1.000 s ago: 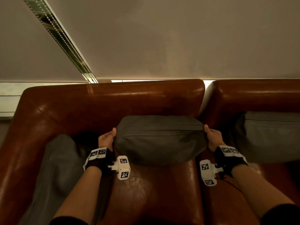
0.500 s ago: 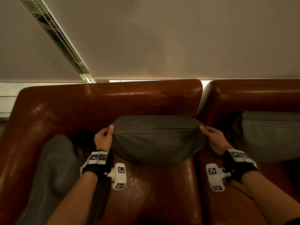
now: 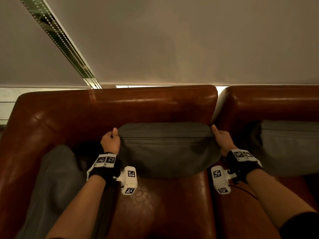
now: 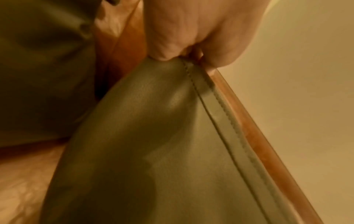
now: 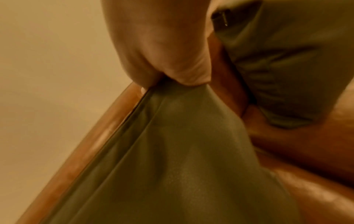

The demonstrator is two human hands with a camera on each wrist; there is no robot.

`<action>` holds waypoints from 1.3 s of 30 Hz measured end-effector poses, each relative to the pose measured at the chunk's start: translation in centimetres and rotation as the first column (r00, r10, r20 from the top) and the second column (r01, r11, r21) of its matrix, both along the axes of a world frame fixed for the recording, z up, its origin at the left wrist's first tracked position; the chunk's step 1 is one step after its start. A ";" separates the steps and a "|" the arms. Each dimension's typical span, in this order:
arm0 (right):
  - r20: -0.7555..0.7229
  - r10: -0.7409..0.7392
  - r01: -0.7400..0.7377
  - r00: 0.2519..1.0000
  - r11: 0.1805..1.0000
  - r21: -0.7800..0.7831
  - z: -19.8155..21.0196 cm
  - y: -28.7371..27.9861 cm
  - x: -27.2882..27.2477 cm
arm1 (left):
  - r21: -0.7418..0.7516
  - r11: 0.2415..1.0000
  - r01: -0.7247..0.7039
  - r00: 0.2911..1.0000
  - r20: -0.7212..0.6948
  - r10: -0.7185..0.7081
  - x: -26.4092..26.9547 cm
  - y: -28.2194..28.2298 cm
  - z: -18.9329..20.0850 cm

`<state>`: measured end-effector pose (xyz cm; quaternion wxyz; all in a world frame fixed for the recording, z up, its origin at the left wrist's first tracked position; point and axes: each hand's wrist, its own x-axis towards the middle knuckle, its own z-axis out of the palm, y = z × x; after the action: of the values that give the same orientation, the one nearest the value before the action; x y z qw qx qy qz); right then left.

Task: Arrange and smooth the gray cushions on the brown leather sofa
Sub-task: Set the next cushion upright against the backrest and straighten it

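Left hand point(image 3: 110, 142) now higher on middle gray cushion point(image 3: 167, 150), up from its left side to top left corner, pinching corner at seam. Right hand point(image 3: 222, 140) likewise up from right side to top right corner, pinching it. Cushion top edge now straighter, corners pulled outward, cushion upright against sofa backrest point(image 3: 120, 107).

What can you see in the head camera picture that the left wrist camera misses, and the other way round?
Only the head view shows the whole scene: the right hand at the middle cushion's right corner, the cushion on the right and the blinds behind the brown sofa. Only the left wrist view shows, close up, the left hand pinching that cushion's corner and its stitched seam. Both show the left hand, the middle cushion, the cushion on the left and the sofa leather.
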<state>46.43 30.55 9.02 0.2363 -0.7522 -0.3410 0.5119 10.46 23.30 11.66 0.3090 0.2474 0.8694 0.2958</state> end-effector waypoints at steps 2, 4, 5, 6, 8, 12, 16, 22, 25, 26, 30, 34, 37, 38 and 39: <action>0.094 0.055 -0.062 0.994 0.996 0.064 0.5 0.4 -0.1 | 0.045 0.999 0.028 0.999 -0.030 -0.027 -0.4 0.4 -0.4; 0.270 0.112 -0.142 0.956 0.985 0.097 0.8 0.3 -0.5 | 0.060 0.996 0.065 0.998 -0.015 -0.065 0.1 0.5 -0.8; 0.331 0.116 -0.157 0.937 0.982 0.102 0.7 0.2 -0.6 | 0.073 0.994 0.085 0.996 0.000 -0.085 0.5 0.6 -1.2; 0.364 0.107 -0.152 0.925 0.984 0.097 0.7 -0.1 -0.9 | 0.084 0.992 0.095 0.995 0.003 -0.096 0.8 0.5 -1.6; 0.516 0.074 -0.135 0.853 0.988 0.081 0.5 -0.6 -1.5 | 0.051 0.995 0.085 0.993 -0.091 -0.080 1.2 0.3 -2.3; 0.700 0.143 -0.522 0.699 0.772 0.363 0.2 -3.0 -7.3 | 0.108 0.913 0.392 0.827 -0.477 -0.299 4.4 0.4 -2.3; 0.737 0.588 -0.913 0.334 0.395 0.098 -1.9 -5.5 -14.7 | -0.176 0.543 0.821 0.452 -0.381 -0.807 9.8 -0.1 -3.0; 0.780 0.464 -0.759 0.420 0.651 0.021 -3.5 -2.5 -5.8 | -0.478 0.679 0.558 0.563 -0.384 -0.732 1.4 0.0 -4.1; 0.793 0.270 -0.486 0.546 0.873 0.038 -2.3 -3.0 -0.1 | -0.327 0.877 0.353 0.825 -0.333 -0.457 -2.7 -2.0 -2.9; 0.723 0.203 -0.372 0.660 0.925 0.080 -1.8 -3.6 1.1 | -0.187 0.935 0.303 0.891 -0.294 -0.347 -2.9 -2.8 -2.5; 0.125 0.046 -0.049 0.991 0.999 0.018 -1.7 -5.4 2.9 | 0.020 0.980 0.197 0.980 0.001 -0.197 -0.4 -4.6 -2.1; 0.000 -0.047 0.046 0.999 0.992 0.115 -0.5 -4.3 2.6 | 0.124 0.991 0.047 0.997 0.054 -0.054 1.0 -3.5 -2.1; -0.018 -0.003 0.006 1.000 0.975 0.222 1.5 -2.6 2.2 | 0.209 0.978 0.011 0.999 0.027 -0.017 1.0 -2.8 -1.0; -0.005 0.018 -0.016 1.000 0.970 0.244 1.4 -2.2 1.9 | 0.207 0.978 0.011 1.000 0.017 -0.015 0.9 -2.7 -0.9; 0.019 0.035 -0.039 0.999 0.969 0.243 1.0 -2.0 1.7 | 0.187 0.982 0.016 1.000 0.009 -0.018 1.0 -2.6 -0.9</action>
<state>48.14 28.57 10.01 0.3147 -0.7147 -0.4171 0.4649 11.41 20.74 10.76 0.2914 0.2813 0.8339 0.3749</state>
